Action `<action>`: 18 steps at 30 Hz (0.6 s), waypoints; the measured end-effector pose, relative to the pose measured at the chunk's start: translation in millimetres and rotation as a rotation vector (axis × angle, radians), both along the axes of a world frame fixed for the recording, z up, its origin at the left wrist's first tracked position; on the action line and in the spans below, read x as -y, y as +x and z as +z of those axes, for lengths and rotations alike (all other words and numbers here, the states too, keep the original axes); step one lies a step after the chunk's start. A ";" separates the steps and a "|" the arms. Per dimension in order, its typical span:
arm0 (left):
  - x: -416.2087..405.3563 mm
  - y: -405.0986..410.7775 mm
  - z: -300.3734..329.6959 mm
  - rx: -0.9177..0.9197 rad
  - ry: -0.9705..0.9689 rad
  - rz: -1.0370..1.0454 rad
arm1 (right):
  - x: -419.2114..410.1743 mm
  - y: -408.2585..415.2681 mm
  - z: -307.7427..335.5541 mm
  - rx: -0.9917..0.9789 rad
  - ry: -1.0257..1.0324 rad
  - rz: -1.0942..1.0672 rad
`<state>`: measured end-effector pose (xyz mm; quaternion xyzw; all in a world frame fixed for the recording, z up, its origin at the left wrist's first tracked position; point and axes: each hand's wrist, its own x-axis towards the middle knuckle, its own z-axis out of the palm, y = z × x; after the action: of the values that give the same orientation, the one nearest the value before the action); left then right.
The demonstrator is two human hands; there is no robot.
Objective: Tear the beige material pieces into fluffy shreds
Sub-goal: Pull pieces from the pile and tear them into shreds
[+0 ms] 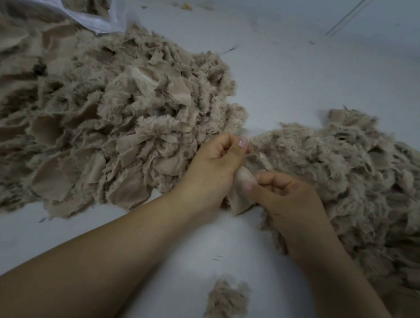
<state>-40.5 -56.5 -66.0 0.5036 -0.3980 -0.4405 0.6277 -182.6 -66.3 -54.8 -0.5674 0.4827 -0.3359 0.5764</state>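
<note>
Beige piece [241, 188] looks light, soft, frays easily. Left hand [213, 164] and right hand [285, 195] each pinch an edge; grip close together near the tear.

One beige piece [241, 188] is pinched between the left hand [213, 169] and right hand [285, 195], above a pale surface [317, 66]. Large heaps are seen left [91, 120] and right [357, 174]; a small fluffy tuft [227, 305] lies nearer, apart.
</note>
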 end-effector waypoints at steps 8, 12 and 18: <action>-2.4 10.5 4.5 -0.166 0.125 -0.182 | -0.9 0.6 4.8 0.195 0.091 -0.107; -5.2 13.1 6.0 -0.035 0.181 -0.292 | 3.2 -0.2 -0.5 0.218 0.102 -0.152; 3.5 22.3 16.2 -0.433 -0.189 0.078 | 11.8 -1.8 -5.3 0.273 0.120 -0.214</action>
<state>-18.1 -60.0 -49.8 0.3516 -0.2739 -0.4743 0.7592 -184.4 -78.1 -60.1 -0.4265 0.4767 -0.4401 0.6303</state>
